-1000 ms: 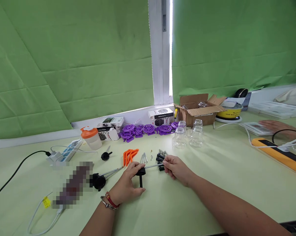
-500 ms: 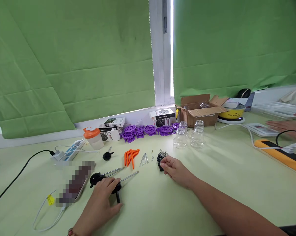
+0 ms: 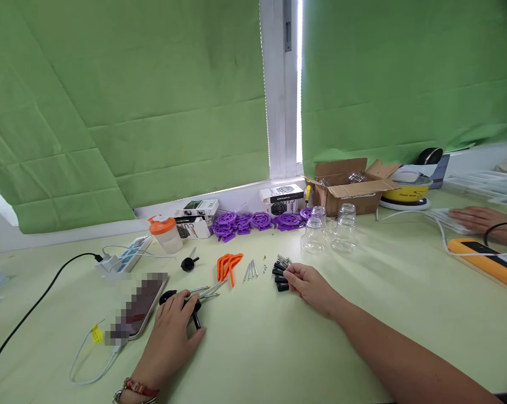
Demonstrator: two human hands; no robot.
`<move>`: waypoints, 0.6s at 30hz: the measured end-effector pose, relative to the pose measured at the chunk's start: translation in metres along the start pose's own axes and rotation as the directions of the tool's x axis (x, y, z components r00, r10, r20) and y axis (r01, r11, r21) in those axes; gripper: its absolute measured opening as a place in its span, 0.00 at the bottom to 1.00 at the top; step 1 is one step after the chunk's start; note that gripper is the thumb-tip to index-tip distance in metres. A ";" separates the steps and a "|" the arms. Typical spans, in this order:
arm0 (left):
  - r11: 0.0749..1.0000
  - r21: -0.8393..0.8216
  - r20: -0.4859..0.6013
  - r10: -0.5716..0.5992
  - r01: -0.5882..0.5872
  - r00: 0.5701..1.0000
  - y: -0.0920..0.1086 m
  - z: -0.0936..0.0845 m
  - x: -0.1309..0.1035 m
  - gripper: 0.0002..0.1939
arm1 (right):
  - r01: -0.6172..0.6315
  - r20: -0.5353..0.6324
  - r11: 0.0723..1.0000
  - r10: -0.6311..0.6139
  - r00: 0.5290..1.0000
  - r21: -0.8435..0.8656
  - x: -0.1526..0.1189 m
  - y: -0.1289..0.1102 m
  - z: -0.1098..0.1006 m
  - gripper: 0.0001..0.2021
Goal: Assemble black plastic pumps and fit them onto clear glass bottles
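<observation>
My left hand point(image 3: 175, 325) is low over a cluster of black crank-like pieces with metal rods. Its fingers curl over one black piece point(image 3: 196, 320), whose short handle sticks out between fingers and thumb. Another black piece point(image 3: 167, 297) lies by the fingertips, and several rods point(image 3: 211, 292) point right. My right hand point(image 3: 310, 286) pinches at the end of a row of short black tubes point(image 3: 280, 278); the fingers partly hide the one they close on. Small springs point(image 3: 284, 261) lie just behind. Orange bent pieces point(image 3: 227, 266) and metal pins point(image 3: 250, 270) sit between the hands.
Purple plastic wheels point(image 3: 261, 220) and printed boxes point(image 3: 281, 197) line the wall. Clear jars point(image 3: 344, 230) stand before an open carton point(image 3: 350, 193). A phone point(image 3: 146, 306), a power strip point(image 3: 133, 252) and an orange-lidded cup point(image 3: 166, 233) are left. At right, another person's hand point(image 3: 480, 217) rests near an orange-black device point(image 3: 480, 258).
My left hand has brought its black piece left and farther back, against the other rodded pieces. My right hand stays by the black tubes. The other person's hand has shifted onto a flat white item.
</observation>
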State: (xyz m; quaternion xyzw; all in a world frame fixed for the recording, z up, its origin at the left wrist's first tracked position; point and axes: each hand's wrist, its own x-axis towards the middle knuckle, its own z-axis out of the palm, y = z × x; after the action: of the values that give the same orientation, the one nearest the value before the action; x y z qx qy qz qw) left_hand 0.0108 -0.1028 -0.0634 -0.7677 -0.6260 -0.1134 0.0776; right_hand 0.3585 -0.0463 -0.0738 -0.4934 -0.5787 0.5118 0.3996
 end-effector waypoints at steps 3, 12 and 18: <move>1.000 0.010 0.034 0.007 -0.007 0.999 -0.005 -0.009 0.002 0.31 | 0.005 0.012 1.000 -0.005 1.000 -0.002 0.001 0.002 -0.001 0.16; 0.975 0.128 0.163 -0.199 0.180 0.966 -0.026 -0.035 0.107 0.28 | 0.015 -0.007 0.999 -0.016 1.000 -0.035 0.004 0.007 -0.002 0.16; 0.963 0.119 0.351 -0.269 0.242 0.897 -0.040 -0.002 0.147 0.22 | 0.038 -0.056 0.996 -0.043 0.998 -0.085 0.007 0.008 -0.007 0.14</move>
State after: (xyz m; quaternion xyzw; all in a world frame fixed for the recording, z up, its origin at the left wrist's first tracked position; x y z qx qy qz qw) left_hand -0.0006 0.0439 -0.0229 -0.6831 -0.7284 0.0443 -0.0274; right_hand 0.3650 -0.0384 -0.0804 -0.5123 -0.5979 0.4645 0.4054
